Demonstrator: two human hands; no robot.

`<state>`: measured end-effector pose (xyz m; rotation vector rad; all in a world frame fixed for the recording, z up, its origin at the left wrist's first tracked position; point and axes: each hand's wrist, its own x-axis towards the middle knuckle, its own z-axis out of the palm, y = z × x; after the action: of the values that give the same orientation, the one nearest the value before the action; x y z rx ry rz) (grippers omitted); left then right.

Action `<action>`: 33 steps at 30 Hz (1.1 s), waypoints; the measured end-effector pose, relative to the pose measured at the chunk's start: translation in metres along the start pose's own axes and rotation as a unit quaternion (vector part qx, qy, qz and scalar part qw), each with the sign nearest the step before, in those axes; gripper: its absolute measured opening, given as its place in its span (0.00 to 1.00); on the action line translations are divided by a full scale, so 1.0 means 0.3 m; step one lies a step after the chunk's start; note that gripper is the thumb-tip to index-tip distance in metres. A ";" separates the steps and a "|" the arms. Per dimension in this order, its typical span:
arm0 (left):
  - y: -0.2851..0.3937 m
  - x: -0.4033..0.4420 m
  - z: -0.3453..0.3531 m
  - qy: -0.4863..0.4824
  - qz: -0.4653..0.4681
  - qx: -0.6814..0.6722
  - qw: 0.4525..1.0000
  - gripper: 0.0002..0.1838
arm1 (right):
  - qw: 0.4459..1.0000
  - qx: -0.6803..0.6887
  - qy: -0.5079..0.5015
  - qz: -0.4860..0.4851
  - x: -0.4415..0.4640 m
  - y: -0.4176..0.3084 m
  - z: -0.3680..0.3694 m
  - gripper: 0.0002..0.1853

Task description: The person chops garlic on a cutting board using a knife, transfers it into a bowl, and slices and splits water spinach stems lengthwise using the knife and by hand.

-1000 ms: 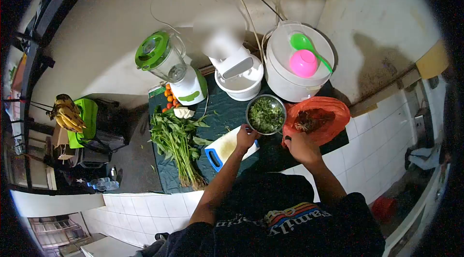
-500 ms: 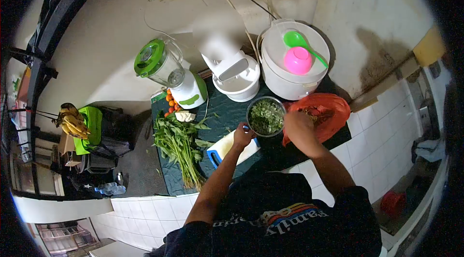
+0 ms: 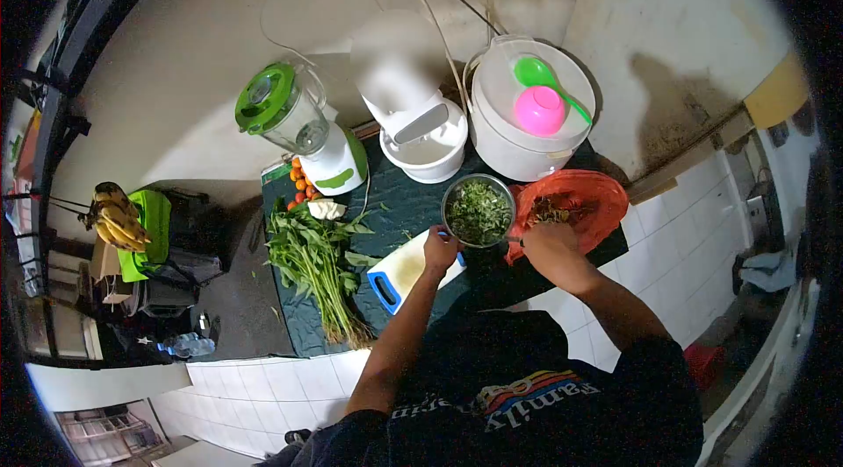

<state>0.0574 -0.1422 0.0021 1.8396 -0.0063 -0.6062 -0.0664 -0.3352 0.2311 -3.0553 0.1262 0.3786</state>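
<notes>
My left hand (image 3: 441,251) is closed at the far edge of a white cutting board (image 3: 413,267) with blue trim, right beside the rim of a round metal bowl. Chopped green leaves (image 3: 479,211) fill the bowl (image 3: 450,230). What its fingers grip is hidden. My right hand (image 3: 551,247) is closed at the near left side of an open red plastic bag (image 3: 601,208). A thin dark piece shows between that hand and the bowl, too small to name. Brownish bits lie inside the bag.
Leafy green stems (image 3: 320,274), a white lump (image 3: 327,209) and small orange-red vegetables (image 3: 300,177) lie left. Behind stand a blender (image 3: 303,129), a white stand mixer bowl (image 3: 430,168) and a lidded white tub (image 3: 518,147) bearing a pink bowl (image 3: 539,111) and green ladle (image 3: 549,81).
My right hand has moved from the bowl's right rim toward the red bag and slightly down. My left hand stays beside the bowl. The whole view has shifted slightly.
</notes>
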 end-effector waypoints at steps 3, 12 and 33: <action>0.008 -0.006 -0.003 0.001 0.009 0.028 1.000 0.20 | 0.998 0.050 0.012 0.019 0.046 -0.002 0.097 0.12; 0.062 -0.074 0.008 0.041 0.052 0.097 0.993 0.20 | 0.982 0.132 0.043 0.127 -0.017 0.022 0.135 0.17; -0.026 -0.056 0.024 0.042 0.048 0.138 0.988 0.24 | 0.919 0.152 0.349 -0.100 0.003 -0.014 0.319 0.15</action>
<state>0.0376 -0.1408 0.0002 2.1179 -0.1280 -0.4786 -0.0883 -0.3245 0.1385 -2.7003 -0.0923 -0.6862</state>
